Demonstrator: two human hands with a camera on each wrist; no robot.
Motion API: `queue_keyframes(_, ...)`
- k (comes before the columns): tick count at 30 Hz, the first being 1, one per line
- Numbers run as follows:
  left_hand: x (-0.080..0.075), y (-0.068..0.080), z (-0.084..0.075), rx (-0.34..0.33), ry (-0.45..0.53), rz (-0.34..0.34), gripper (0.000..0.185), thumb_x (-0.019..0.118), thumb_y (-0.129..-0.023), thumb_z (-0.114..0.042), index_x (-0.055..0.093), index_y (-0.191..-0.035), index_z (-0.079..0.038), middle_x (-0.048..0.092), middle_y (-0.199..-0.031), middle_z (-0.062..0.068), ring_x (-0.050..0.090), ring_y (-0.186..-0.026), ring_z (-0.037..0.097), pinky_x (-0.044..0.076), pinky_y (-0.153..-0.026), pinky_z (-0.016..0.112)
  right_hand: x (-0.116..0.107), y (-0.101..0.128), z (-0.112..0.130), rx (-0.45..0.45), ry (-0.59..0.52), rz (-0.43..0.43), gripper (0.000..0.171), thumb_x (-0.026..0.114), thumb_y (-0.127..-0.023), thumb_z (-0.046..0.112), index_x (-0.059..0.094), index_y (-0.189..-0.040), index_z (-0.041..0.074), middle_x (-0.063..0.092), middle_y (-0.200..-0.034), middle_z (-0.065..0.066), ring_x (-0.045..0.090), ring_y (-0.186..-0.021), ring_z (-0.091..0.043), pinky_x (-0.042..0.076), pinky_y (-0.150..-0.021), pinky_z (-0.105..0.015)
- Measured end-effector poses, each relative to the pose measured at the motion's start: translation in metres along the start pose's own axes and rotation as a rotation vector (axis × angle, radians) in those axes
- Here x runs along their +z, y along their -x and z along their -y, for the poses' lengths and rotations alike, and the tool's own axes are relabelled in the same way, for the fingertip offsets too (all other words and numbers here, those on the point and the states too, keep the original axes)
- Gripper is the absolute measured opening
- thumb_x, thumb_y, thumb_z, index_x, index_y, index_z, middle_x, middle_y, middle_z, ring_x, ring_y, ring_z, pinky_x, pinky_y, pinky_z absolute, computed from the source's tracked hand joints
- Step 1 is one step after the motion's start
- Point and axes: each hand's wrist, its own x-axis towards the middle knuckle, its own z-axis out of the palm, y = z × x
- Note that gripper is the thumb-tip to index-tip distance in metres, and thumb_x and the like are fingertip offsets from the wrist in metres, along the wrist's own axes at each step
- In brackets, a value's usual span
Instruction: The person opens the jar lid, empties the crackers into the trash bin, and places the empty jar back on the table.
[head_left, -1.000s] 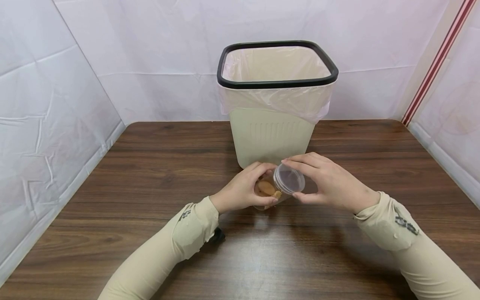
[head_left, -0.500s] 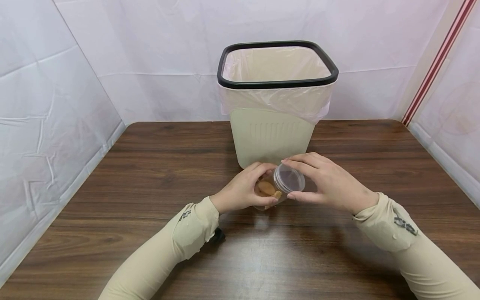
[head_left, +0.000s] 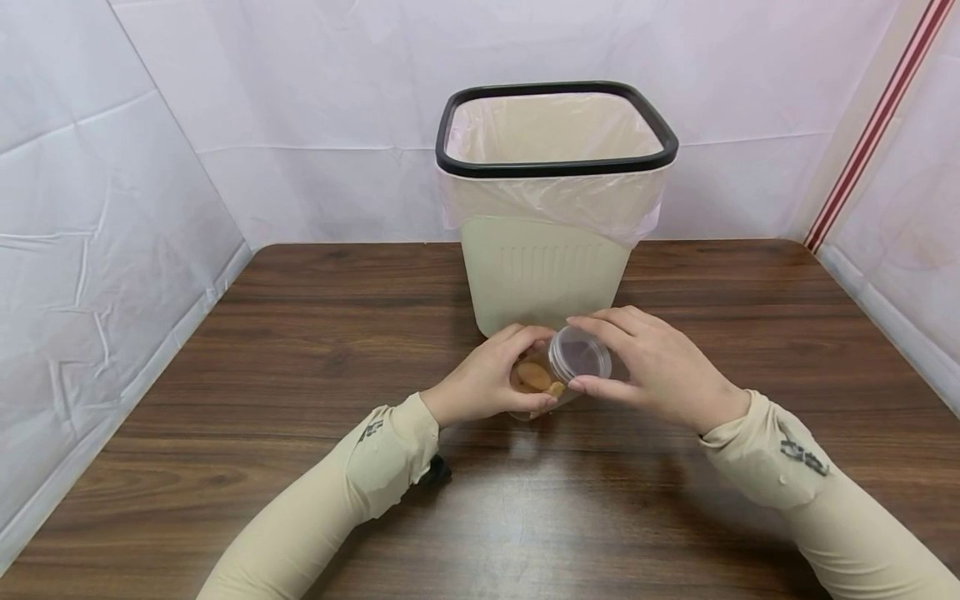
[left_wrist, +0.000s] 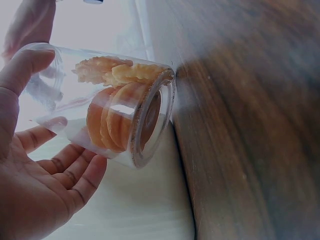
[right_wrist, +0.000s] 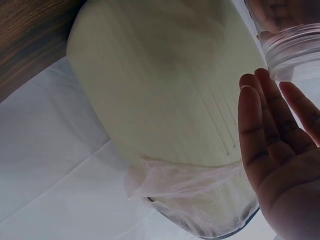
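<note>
My left hand (head_left: 480,379) grips a clear plastic jar (left_wrist: 134,150), thumb on one side and fingers on the other. The jar leans to the right, its base edge down at the wooden table. Inside it are several round brown cookies (left_wrist: 117,117) and a few pale, ridged pieces (left_wrist: 135,73). A transparent lid (head_left: 581,354) with a ribbed rim sits at the jar's top. My right hand (head_left: 656,362) holds this lid between thumb and fingers, the thumb at its lower edge. In the right wrist view, fingertips (right_wrist: 262,75) are right at the rim; the thumb is hidden.
A pale green trash bin (head_left: 543,262) with a black rim and a thin pink liner (head_left: 547,200) stands just behind the hands. The brown wooden table (head_left: 337,333) spreads around them. White sheeting (head_left: 322,117) hangs behind and at both sides.
My right thumb has slid leftward along the lid's lower edge, and the right wrist has turned slightly. The left hand and the jar stay in place.
</note>
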Motion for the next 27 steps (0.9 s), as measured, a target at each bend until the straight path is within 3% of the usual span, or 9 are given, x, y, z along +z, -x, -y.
queue_keyframes(4, -0.0005, 0.0000, -0.0004, -0.004, 0.004, 0.003, 0.063, 0.081, -0.075, -0.026, 0.054, -0.129, -0.010, 0.060, -0.115, 0.006, 0.056, -0.104, 0.017, 0.049, -0.093, 0.031, 0.0000, 0.0006, 0.0004, 0.032, 0.024, -0.007, 0.067, 0.054, -0.087, 0.063, 0.060, -0.124, 0.007, 0.066, -0.106, -0.009, 0.062, -0.093, -0.023, 0.051, -0.080, -0.040)
queue_keyframes(14, -0.0003, -0.0003, 0.0005, 0.002, 0.007, 0.003, 0.062, 0.081, -0.075, -0.026, 0.054, -0.129, -0.009, 0.059, -0.116, 0.006, 0.056, -0.104, 0.017, 0.049, -0.094, 0.030, 0.0015, -0.0003, 0.0027, 0.059, 0.076, -0.032, 0.081, 0.036, -0.085, 0.076, 0.063, -0.117, 0.007, 0.065, -0.097, -0.008, 0.061, -0.086, -0.022, 0.051, -0.073, -0.038)
queue_keyframes(27, 0.0000, -0.0009, 0.0000, 0.009, 0.006, 0.000, 0.063, 0.082, -0.074, -0.025, 0.054, -0.128, -0.009, 0.060, -0.116, 0.007, 0.057, -0.105, 0.018, 0.049, -0.094, 0.030, 0.0042, -0.0008, 0.0039, 0.062, 0.080, -0.043, 0.078, 0.037, -0.087, 0.074, 0.064, -0.115, 0.006, 0.063, -0.094, -0.007, 0.060, -0.083, -0.021, 0.051, -0.070, -0.036)
